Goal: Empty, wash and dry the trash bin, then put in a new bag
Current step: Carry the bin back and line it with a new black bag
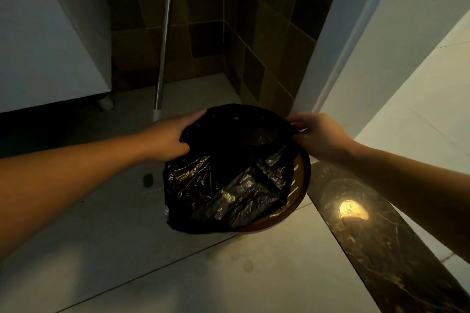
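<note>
Tiled floor (267, 274): brown bin (301, 201), black bag (229, 185) inside, both hands gripping rim.

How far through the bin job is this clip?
Late stage, apparently. Left hand and right hand each grip an edge of the black trash bag, spreading it over the brown bin. The near rim is bare, so fitting remains. Washing and drying cannot be confirmed.

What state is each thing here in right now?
Bag: black, crumpled, spread over the bin's mouth, partly fitted.
Bin: upright on the floor, near-right rim uncovered.
Left hand: grips the bag's edge.
Right hand: pinches the bag's edge.
Mop pole: upright against the wall.
</note>
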